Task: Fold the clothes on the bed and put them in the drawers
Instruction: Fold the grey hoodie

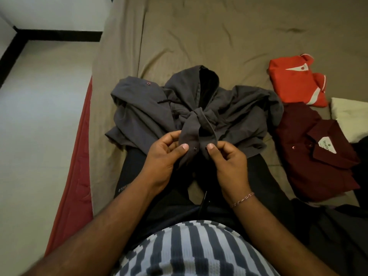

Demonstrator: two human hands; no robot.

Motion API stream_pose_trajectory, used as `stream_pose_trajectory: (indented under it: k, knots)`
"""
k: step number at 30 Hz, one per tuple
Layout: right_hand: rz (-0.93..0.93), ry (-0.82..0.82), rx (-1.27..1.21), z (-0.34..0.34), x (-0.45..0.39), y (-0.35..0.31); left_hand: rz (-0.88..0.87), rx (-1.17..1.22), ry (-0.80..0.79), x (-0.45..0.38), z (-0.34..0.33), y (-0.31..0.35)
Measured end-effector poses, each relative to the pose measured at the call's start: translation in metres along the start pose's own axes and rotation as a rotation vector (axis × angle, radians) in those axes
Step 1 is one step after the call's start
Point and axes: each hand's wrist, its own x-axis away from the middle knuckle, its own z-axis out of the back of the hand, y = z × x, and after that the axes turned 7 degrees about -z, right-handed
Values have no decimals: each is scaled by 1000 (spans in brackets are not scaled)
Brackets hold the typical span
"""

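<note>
Left hand (pixel 166 154): pinches grey shirt's (pixel 191 108) near edge.
Right hand (pixel 229 162): pinches the opposite edge.
Shirt: crumpled straight ahead on bed (pixel 219 36).

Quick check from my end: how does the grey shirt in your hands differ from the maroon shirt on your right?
The grey shirt lies spread and crumpled, unfolded; the maroon shirt is folded into a neat block. The left hand and right hand pinch the grey shirt's front edges near a button; nothing touches the maroon shirt. The maroon shirt shows a white neck label; the grey shows none. Both have buttons and lie on the brown bedsheet.
</note>
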Motion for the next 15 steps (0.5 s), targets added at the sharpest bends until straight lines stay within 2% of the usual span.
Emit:
stream_pose_trajectory:
  k: [5,15]
  knots:
    - [66,-23,79,-5,2,16,-87,-204,-11,10,-17,-13]
    - [46,-27,38,-4,-10,27,-103,-416,67,3,-19,-26]
